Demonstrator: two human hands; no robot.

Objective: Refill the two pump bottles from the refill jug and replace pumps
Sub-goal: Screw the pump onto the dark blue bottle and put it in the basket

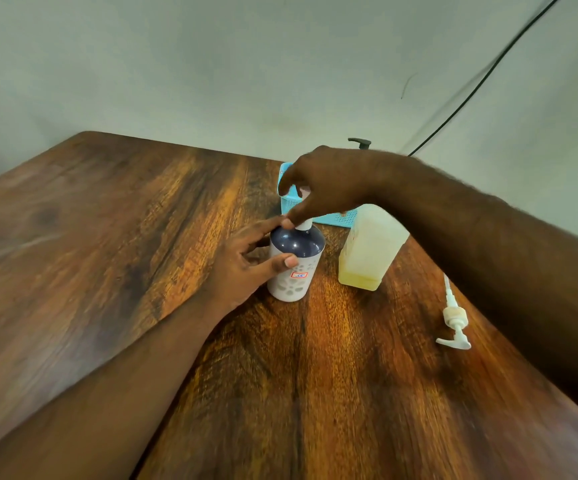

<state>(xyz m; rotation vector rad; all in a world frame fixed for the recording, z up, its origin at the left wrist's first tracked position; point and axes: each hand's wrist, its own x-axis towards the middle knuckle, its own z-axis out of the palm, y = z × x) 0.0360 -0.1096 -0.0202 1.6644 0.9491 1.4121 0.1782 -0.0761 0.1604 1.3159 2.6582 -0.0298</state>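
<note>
Wooden table [142,237] against a pale wall [211,64], with a black cable [488,71] running down the wall at right. At the far edge sits a light blue basket [341,218], and behind the person's reaching arm a dark pump head [360,143] shows, presumably the second pump bottle; its body is hidden, so its fill level cannot be told. Just right of centre stands the translucent refill jug [370,247], upright, uncapped as far as can be seen, with only a shallow band of yellow liquid at its base. Beside it, near but not touching, stands the white bottle [294,265] with a dark blue shoulder and a small red-bordered label. The left hand [246,268] wraps the bottle's body, thumb across the front, fingers around the far side, steadying it. The right hand [322,185] is pinched narrowly on the white collar [304,225] at the bottle's neck, evidently seating or turning a pump. A loose white pump [453,323] lies on the table well to the right, belonging to neither bottle at present.

Judged progress: the low jug suggests pouring is largely done; this bottle's pump is being fitted. The loose pump implies one closure remains.
</note>
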